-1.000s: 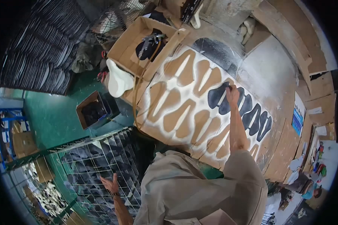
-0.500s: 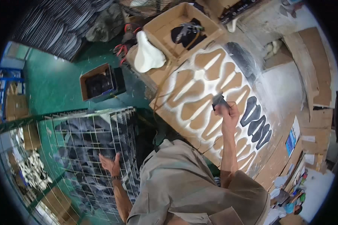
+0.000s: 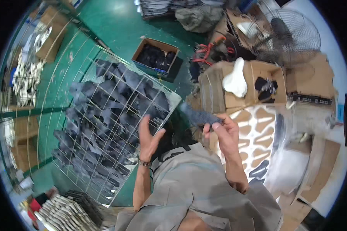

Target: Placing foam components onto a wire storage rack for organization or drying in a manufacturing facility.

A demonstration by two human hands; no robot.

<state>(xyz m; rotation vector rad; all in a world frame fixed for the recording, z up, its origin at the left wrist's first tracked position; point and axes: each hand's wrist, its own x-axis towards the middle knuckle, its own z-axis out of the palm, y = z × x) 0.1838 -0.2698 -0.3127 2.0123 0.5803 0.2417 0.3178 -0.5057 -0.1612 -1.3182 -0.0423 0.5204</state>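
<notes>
My right hand (image 3: 226,134) pinches a dark grey, saddle-shaped fabric piece (image 3: 200,116) by one end. The piece juts out to the left, its far end blurred. My left hand (image 3: 148,138) is raised with fingers apart and holds nothing, by the near right edge of a wire rack (image 3: 175,101). On the rack lie many similar dark grey pieces (image 3: 89,91), overlapping. Right of my right hand, a board (image 3: 243,115) bears tan saddle-shaped areas outlined in white. A few dark pieces (image 3: 260,171) lie along its right side.
A white bicycle saddle (image 3: 236,80) sits beside a cardboard box (image 3: 278,73) at the far right. A wire fan (image 3: 297,34) stands behind. Another box (image 3: 158,45) with dark contents rests on the green floor beyond the rack. Stacked pale pieces (image 3: 65,211) sit at the near left.
My view has turned left toward the rack. My right hand has lifted the grey fabric piece away from the board. My left hand stays open near the rack.
</notes>
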